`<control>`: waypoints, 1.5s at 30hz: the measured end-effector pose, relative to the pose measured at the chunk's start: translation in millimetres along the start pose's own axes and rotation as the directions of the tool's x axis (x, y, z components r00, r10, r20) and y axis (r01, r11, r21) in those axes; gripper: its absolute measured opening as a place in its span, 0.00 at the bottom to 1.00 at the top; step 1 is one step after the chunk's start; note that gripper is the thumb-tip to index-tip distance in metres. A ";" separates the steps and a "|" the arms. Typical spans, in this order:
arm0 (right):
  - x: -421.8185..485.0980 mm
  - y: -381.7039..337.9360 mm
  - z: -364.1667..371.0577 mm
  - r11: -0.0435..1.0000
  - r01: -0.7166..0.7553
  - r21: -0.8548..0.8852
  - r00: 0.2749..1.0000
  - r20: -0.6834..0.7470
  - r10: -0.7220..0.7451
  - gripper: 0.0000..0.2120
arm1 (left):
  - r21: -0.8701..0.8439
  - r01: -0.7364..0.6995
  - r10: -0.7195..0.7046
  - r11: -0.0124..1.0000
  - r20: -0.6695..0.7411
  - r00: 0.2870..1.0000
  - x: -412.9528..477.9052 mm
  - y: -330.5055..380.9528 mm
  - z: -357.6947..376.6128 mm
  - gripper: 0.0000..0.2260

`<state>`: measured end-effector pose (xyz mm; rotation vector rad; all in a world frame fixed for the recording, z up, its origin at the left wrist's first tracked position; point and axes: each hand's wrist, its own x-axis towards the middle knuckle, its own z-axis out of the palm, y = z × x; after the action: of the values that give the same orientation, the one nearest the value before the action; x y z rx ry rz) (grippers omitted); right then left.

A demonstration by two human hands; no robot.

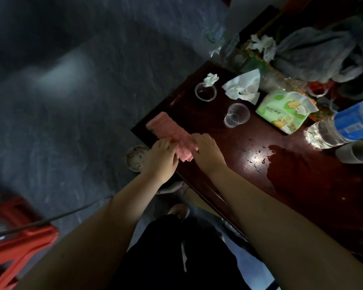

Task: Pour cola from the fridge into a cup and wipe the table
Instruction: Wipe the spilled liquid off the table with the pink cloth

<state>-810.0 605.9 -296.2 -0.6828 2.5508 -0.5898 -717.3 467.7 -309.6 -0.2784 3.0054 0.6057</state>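
Observation:
A pink cloth [168, 130] lies along the near left corner of the dark red-brown table [218, 126]. My left hand [160, 159] grips its near end from the left, fingers curled on the fabric. My right hand [208, 152] holds the same end from the right. A clear plastic cup [205, 92] with dark cola in its bottom stands beyond the cloth, a crumpled tissue on its rim. A second clear cup [236, 115] stands to its right. A wet spill [285, 162] spreads on the table right of my hands.
A green tissue pack [285, 110], loose tissues [242, 86], a water bottle with a blue label [344, 126] and a cardboard roll [354, 151] crowd the table's far side. A bowl [135, 158] sits on the floor by the table. A red stool [19, 237] stands at lower left.

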 end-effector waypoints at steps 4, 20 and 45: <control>0.7 5.3 4.7 0.996 -0.044 0.082 0.997 -0.054 0.049 0.13 | 0.002 -0.056 0.057 0.998 -0.029 0.998 1.4 1.6 0.8 0.16; -139.1 104.4 -1.5 0.975 -0.214 0.066 0.907 -0.358 0.223 0.06 | -0.109 -0.440 0.453 0.891 0.180 0.873 10.1 104.8 46.3 0.18; -239.9 173.8 21.0 0.889 -0.436 0.142 0.739 -0.508 0.443 0.19 | 0.137 -0.348 0.320 0.927 0.189 0.928 82.2 215.4 110.5 0.35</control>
<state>-673.9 867.8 -329.6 0.1474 3.0577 -0.6943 -835.7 692.5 -337.9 0.2896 2.9344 0.3662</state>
